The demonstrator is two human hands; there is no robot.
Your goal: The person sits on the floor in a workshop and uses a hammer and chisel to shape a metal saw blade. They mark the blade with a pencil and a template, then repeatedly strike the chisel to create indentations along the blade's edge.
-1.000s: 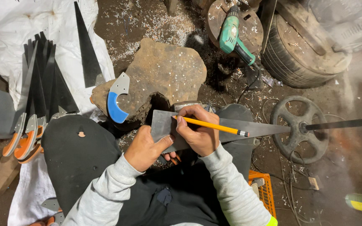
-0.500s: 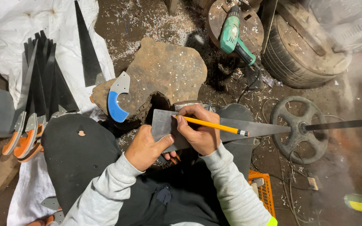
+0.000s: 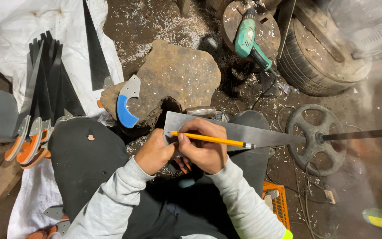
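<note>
Shavings (image 3: 173, 26) litter dirt floor (image 3: 368, 110) around flat stone (image 3: 177, 75)

pencil (image 3: 215, 140) tip hidden by right hand (image 3: 202, 150) | blade (image 3: 244, 132) base covered

Dirt floor (image 3: 368, 110), dark, strewn with pale shavings thickest toward its far edge. On it: a white sheet (image 3: 18, 31) along the left edge, bearing a fan of dark pointed blades (image 3: 45, 84) with orange-and-grey handles; a flat brown stone (image 3: 177, 75) at centre, carrying a grey and blue handle piece (image 3: 127, 104); a worn tyre (image 3: 319, 62) at the far right; a spoked iron wheel (image 3: 315, 138) on the right; an orange crate (image 3: 277, 201) near the front edge.
</note>
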